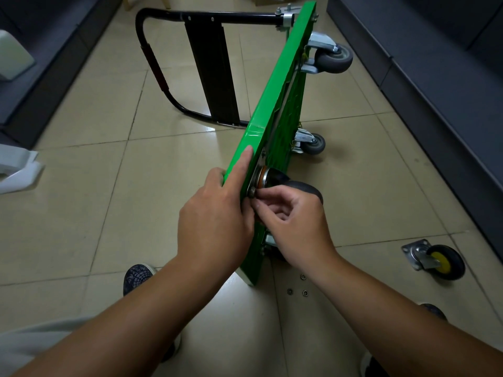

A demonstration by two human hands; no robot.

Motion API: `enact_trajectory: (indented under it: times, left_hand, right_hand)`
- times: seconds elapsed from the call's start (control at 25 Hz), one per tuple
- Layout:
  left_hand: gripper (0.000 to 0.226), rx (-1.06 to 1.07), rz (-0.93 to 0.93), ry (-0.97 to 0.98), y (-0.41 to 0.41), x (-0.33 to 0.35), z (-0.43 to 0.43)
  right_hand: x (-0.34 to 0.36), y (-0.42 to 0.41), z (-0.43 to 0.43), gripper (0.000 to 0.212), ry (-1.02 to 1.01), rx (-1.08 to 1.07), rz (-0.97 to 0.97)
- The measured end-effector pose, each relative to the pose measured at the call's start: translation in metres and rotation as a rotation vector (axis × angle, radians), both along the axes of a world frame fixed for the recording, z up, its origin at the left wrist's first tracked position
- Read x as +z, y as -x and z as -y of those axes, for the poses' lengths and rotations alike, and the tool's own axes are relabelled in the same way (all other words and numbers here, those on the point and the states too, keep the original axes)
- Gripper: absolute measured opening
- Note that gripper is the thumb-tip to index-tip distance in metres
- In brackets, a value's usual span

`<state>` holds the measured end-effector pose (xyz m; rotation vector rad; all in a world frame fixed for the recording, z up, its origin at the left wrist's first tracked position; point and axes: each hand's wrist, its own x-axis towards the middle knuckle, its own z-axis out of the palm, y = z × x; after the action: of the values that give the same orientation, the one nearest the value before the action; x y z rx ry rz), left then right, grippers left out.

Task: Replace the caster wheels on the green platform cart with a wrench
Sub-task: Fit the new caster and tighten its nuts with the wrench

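The green platform cart (pixel 283 85) stands on its long edge on the tiled floor, underside facing right, black handle (pixel 163 74) folded out to the left. Two grey casters (pixel 333 57) (pixel 313 144) are bolted to its far half. A black caster (pixel 296 186) sits against the near end of the underside. My left hand (pixel 217 221) grips the cart's top edge, index finger stretched along it. My right hand (pixel 296 221) pinches a small nut or bolt (pixel 252 192) at that caster's mounting plate. No wrench is in view.
A loose caster with a yellow hub (pixel 435 261) lies on the floor at the right. Three small nuts (pixel 298 288) lie near the cart's near corner. Dark cabinets (pixel 435 77) line the right side, a dark sofa (pixel 40 77) the left. My shoes (pixel 137 277) are below.
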<state>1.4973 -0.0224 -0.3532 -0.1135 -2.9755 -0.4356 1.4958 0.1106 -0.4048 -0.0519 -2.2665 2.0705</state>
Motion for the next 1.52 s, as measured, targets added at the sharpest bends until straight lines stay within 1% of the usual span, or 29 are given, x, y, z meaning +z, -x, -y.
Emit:
enact_trajectory:
  times: [0.08,0.24,0.4,0.52,0.68,0.84,1.0,1.08,1.2,1.28,1.36,1.44,1.48,1.52]
  left_hand:
    - [0.08,0.001,-0.003,0.004,0.0,0.0,0.0]
    - [0.08,-0.005,-0.006,0.001,0.0,0.001,-0.001]
    - [0.08,-0.018,-0.012,-0.011,0.001,-0.001,0.0]
    - [0.081,-0.022,-0.013,-0.003,0.0,-0.002,0.0]
    - [0.084,-0.022,-0.011,0.005,0.001,0.0,0.001]
    - [0.085,-0.018,-0.006,0.007,-0.001,0.0,-0.001]
    - [0.085,-0.019,-0.005,0.005,0.0,0.0,0.0]
    - [0.085,-0.019,-0.005,0.001,0.0,0.0,-0.001]
    - [0.086,-0.022,0.003,0.005,0.0,0.001,-0.001]
    - [0.086,-0.023,0.01,-0.002,-0.001,0.002,-0.001]
    - [0.085,-0.03,0.017,-0.016,-0.002,0.004,-0.001]
    - [0.087,-0.041,0.039,-0.035,-0.001,0.005,-0.001]
    - [0.088,-0.047,0.05,-0.038,-0.002,0.006,-0.001]
    - [0.089,-0.053,0.057,-0.033,-0.003,0.006,-0.001]
  right_hand:
    - [-0.002,0.0,0.0,0.011,-0.026,-0.004,-0.007]
    - [0.001,-0.002,0.001,0.017,0.007,0.002,-0.051]
    - [0.001,0.002,-0.002,0.013,-0.032,-0.01,-0.056]
    - [0.001,0.003,-0.004,0.017,-0.04,0.008,-0.076]
    - [-0.001,0.006,-0.005,0.012,-0.119,0.018,-0.088]
    - [0.004,0.01,-0.012,0.022,-0.107,0.054,-0.118]
    - [0.002,0.009,-0.009,0.014,-0.183,0.039,-0.123]
    - [0.001,0.01,-0.009,0.012,-0.16,0.04,-0.101]
    - [0.003,0.01,-0.009,0.019,-0.127,0.072,-0.113]
    - [0.004,0.012,-0.008,0.014,-0.124,0.07,-0.104]
    - [0.002,0.009,-0.013,0.001,-0.182,0.016,-0.168]
    - [-0.019,-0.006,-0.026,0.017,-0.351,-0.09,-0.286]
    - [-0.035,-0.017,-0.037,0.023,-0.426,-0.129,-0.263]
    - [-0.056,-0.026,-0.051,0.027,-0.492,-0.165,-0.178]
